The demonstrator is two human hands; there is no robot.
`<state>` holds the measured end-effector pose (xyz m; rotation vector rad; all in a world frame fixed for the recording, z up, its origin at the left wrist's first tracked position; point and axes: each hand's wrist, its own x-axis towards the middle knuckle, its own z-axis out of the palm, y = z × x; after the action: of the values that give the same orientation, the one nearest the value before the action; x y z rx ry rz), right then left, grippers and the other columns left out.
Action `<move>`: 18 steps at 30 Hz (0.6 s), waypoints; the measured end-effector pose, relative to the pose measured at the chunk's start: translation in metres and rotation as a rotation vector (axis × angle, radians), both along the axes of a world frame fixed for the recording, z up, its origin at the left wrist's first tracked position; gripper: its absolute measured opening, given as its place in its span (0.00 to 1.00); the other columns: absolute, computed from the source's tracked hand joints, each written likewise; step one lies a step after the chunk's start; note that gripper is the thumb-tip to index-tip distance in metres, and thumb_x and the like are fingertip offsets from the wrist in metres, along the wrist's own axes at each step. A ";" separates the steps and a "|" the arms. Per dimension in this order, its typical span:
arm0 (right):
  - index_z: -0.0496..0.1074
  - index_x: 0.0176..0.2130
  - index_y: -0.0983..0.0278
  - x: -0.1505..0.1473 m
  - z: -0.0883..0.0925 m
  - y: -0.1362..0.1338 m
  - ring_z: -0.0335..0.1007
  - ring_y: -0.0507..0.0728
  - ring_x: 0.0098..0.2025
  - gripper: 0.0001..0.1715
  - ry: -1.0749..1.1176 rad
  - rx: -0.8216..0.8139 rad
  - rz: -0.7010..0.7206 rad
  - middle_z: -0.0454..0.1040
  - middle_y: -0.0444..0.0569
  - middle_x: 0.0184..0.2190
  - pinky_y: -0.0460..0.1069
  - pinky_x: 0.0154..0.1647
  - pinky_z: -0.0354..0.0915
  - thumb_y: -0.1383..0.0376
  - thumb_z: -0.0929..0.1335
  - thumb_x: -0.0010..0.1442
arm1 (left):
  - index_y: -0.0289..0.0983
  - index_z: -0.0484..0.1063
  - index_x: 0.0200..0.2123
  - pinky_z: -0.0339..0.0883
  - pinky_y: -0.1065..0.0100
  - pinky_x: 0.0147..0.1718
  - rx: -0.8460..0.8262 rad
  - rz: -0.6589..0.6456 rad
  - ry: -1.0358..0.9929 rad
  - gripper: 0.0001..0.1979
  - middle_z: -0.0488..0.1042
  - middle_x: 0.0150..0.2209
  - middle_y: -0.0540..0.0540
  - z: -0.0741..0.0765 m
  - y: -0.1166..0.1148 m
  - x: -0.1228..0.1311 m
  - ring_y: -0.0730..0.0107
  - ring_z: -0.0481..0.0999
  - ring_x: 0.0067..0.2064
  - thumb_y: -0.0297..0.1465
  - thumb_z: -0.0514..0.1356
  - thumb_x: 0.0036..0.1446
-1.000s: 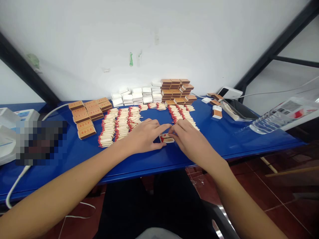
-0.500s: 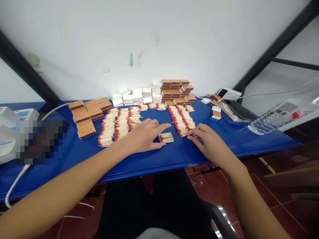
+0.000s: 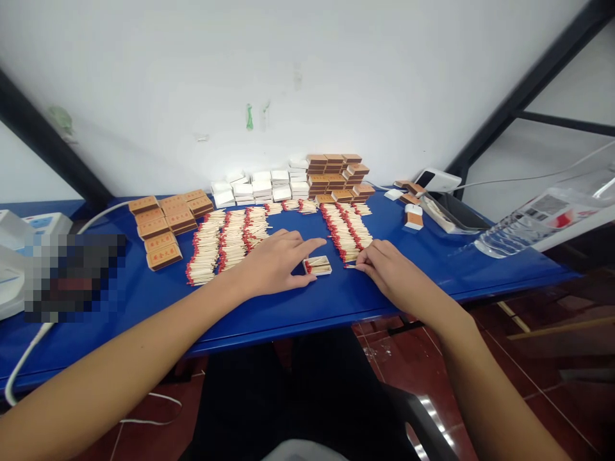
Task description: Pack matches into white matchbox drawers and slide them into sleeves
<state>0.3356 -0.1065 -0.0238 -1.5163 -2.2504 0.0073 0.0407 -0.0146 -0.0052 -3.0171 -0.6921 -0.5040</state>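
Note:
A small open matchbox tray (image 3: pixel 318 265) with a few red-tipped matches in it lies on the blue table (image 3: pixel 298 307). My left hand (image 3: pixel 275 260) rests flat beside it, thumb and forefinger bracketing its left side. My right hand (image 3: pixel 390 270) is to the tray's right, its fingertips pinched on matches at the near end of the right-hand row of matches (image 3: pixel 346 230). More rows of matches (image 3: pixel 225 242) lie behind my left hand.
Brown matchboxes (image 3: pixel 166 224) are grouped at the left, white inner trays (image 3: pixel 262 187) and stacked brown boxes (image 3: pixel 339 174) at the back. A power strip, a white device (image 3: pixel 438 180) and a plastic bottle (image 3: pixel 516 235) sit at the right. A white appliance with cable stands far left.
My right hand left the tray, moved right to the near end of the match row, and now pinches matches there. My left hand stayed by the tray.

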 end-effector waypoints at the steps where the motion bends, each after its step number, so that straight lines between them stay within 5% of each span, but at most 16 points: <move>1: 0.68 0.41 0.57 -0.001 0.000 0.000 0.71 0.65 0.47 0.11 0.000 0.002 -0.004 0.74 0.54 0.43 0.61 0.51 0.70 0.61 0.62 0.79 | 0.37 0.67 0.71 0.70 0.57 0.53 0.001 0.003 0.006 0.32 0.79 0.48 0.40 0.000 0.000 0.000 0.53 0.78 0.50 0.40 0.67 0.69; 18: 0.69 0.40 0.59 -0.009 0.006 0.003 0.71 0.65 0.46 0.12 -0.003 -0.009 0.019 0.74 0.55 0.42 0.60 0.51 0.69 0.63 0.63 0.79 | 0.36 0.66 0.71 0.68 0.58 0.53 0.010 -0.018 -0.004 0.31 0.79 0.47 0.41 0.000 0.000 0.001 0.53 0.78 0.50 0.40 0.67 0.71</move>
<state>0.3267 -0.1036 -0.0175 -1.5007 -2.2700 0.0211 0.0415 -0.0147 -0.0056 -3.0164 -0.6605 -0.5123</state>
